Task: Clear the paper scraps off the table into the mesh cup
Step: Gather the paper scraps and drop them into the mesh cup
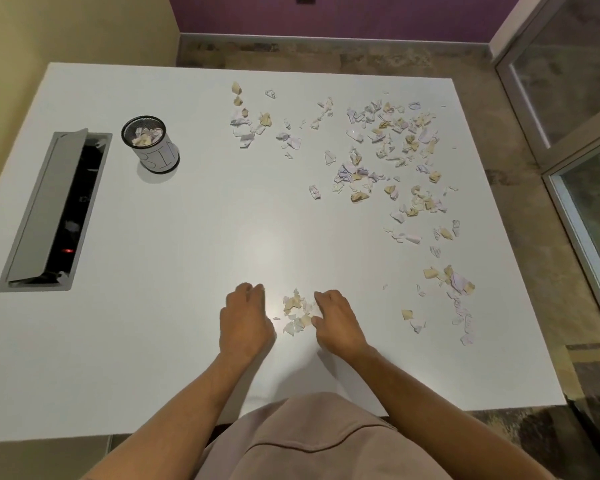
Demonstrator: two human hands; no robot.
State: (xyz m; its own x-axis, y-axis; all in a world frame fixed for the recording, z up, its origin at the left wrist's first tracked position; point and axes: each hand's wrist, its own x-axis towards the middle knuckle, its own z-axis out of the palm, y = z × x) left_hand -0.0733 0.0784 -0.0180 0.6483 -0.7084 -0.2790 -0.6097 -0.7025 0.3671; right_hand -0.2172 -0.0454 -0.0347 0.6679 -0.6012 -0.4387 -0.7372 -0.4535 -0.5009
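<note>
I've got my left hand [245, 320] and right hand [336, 322] flanking a small scrap pile [297, 313], fingers curled and apparently gripping nothing; the mesh cup [150, 144] is well off to the pile's far left.

We see our two arms bare from the wrists back to the lower edge of the view, with no sleeves, watch, rings or bracelets on either. Our left hand [245, 323] and right hand [336, 323] are bare too, without gloves. Below them we wear a top [309, 441] of plain, dusty pinkish-beige cloth, soft and matte, with one curved seam running across it and no print or lettering on the part that shows.
</note>
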